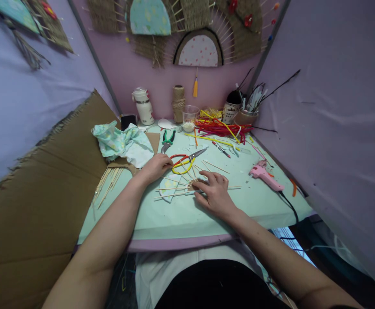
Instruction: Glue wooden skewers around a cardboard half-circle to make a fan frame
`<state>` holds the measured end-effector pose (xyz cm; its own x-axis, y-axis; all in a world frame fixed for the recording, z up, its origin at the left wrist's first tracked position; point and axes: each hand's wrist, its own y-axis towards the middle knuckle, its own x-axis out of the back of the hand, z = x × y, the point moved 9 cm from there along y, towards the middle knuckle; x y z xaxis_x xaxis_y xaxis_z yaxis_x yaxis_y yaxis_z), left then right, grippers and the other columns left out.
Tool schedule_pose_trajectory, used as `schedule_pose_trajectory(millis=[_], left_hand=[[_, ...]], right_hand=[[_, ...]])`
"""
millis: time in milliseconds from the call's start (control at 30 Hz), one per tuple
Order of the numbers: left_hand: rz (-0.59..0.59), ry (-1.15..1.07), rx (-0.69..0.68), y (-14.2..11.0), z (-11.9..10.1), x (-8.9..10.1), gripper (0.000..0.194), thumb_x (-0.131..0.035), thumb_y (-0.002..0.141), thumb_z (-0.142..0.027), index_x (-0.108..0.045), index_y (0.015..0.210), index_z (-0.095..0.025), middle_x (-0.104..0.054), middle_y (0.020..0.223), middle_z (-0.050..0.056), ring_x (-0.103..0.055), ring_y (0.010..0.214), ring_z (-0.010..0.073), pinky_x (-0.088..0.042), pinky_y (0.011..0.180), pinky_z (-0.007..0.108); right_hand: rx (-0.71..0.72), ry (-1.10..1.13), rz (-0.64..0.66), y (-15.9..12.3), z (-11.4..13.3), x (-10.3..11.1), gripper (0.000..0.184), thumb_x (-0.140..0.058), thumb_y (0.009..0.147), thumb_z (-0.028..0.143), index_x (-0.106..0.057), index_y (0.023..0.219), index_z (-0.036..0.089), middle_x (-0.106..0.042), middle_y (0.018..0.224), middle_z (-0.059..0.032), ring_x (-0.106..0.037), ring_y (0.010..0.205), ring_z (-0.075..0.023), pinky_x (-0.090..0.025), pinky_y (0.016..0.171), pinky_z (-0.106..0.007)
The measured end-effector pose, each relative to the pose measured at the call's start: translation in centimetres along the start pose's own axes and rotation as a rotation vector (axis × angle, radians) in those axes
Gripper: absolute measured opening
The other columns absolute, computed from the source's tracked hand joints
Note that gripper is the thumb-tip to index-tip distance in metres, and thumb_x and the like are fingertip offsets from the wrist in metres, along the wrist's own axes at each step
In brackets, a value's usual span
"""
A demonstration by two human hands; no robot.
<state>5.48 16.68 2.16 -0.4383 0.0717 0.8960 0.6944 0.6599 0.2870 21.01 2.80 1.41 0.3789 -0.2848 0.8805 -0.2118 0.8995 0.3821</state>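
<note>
My left hand (pixel 157 167) is by the handles of a pair of scissors (pixel 197 153) with one red and one yellow handle. Its fingers are bent together, and I cannot make out what is in them. Thin wooden sticks (pixel 171 189) fan out from a small brown cardboard piece (pixel 192 187). Over that piece lies my right hand (pixel 215 191), its fingers spread and touching the cardboard and stick ends, partly hiding them. A floral fabric piece (pixel 167 195) lies under the sticks on the left. Green-handled pruners (pixel 167 140) lie beyond my left hand.
At right lies a pink glue gun (pixel 266 177) with its cord. Pipe cleaners (pixel 219 128), a twine spool (pixel 178 105), a white bottle (pixel 144 106) and a plastic cup (pixel 190 116) line the back. Crumpled fabric (pixel 123 141), loose sticks (pixel 110 182) and a large cardboard sheet (pixel 45 184) are left.
</note>
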Motion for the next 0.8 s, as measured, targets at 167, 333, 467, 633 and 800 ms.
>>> schedule_pose_trajectory(millis=[167, 333, 467, 633, 800], left_hand=[[-0.001, 0.009, -0.003, 0.0, 0.11, -0.13, 0.017, -0.057, 0.09, -0.023, -0.073, 0.088, -0.019, -0.066, 0.091, 0.008, -0.059, 0.093, 0.0223, -0.048, 0.086, 0.034], [0.006, 0.019, 0.003, 0.06, 0.12, -0.2, 0.017, -0.057, 0.09, -0.022, -0.073, 0.089, -0.018, -0.066, 0.09, 0.008, -0.059, 0.092, 0.0222, -0.048, 0.085, 0.035], [0.007, 0.02, -0.003, 0.1, 0.03, -0.18, 0.016, -0.058, 0.09, -0.021, -0.073, 0.087, -0.018, -0.066, 0.089, 0.008, -0.058, 0.091, 0.0225, -0.047, 0.084, 0.034], [0.003, 0.016, 0.004, 0.12, 0.1, -0.2, 0.016, -0.058, 0.089, -0.018, -0.073, 0.085, -0.018, -0.066, 0.087, 0.008, -0.058, 0.09, 0.0224, -0.047, 0.084, 0.034], [-0.006, 0.016, -0.002, 0.11, 0.07, -0.12, 0.015, -0.058, 0.089, -0.019, -0.073, 0.086, -0.017, -0.066, 0.088, 0.008, -0.058, 0.091, 0.0228, -0.047, 0.084, 0.035]], right_hand=[[0.0, -0.007, 0.008, 0.0, 0.01, -0.04, 0.027, -0.059, 0.089, 0.036, -0.07, 0.113, 0.031, -0.052, 0.137, -0.008, -0.04, 0.121, -0.0304, -0.029, 0.097, -0.048], [0.006, -0.021, 0.004, 0.02, 0.09, -0.02, 0.027, -0.059, 0.089, 0.036, -0.071, 0.113, 0.032, -0.052, 0.137, -0.0076, -0.04, 0.12, -0.0303, -0.029, 0.096, -0.047], [0.007, -0.021, 0.003, 0.03, 0.1, -0.06, 0.027, -0.059, 0.089, 0.035, -0.07, 0.113, 0.032, -0.053, 0.137, -0.0074, -0.04, 0.121, -0.0301, -0.029, 0.097, -0.047], [0.007, -0.007, 0.007, 0.04, 0.1, -0.08, 0.026, -0.058, 0.09, 0.036, -0.071, 0.113, 0.031, -0.053, 0.137, -0.0076, -0.041, 0.121, -0.0303, -0.029, 0.097, -0.048], [0.008, -0.003, 0.013, 0.08, 0.16, -0.09, 0.026, -0.058, 0.09, 0.035, -0.07, 0.113, 0.032, -0.054, 0.138, -0.0074, -0.04, 0.122, -0.0302, -0.028, 0.097, -0.048]])
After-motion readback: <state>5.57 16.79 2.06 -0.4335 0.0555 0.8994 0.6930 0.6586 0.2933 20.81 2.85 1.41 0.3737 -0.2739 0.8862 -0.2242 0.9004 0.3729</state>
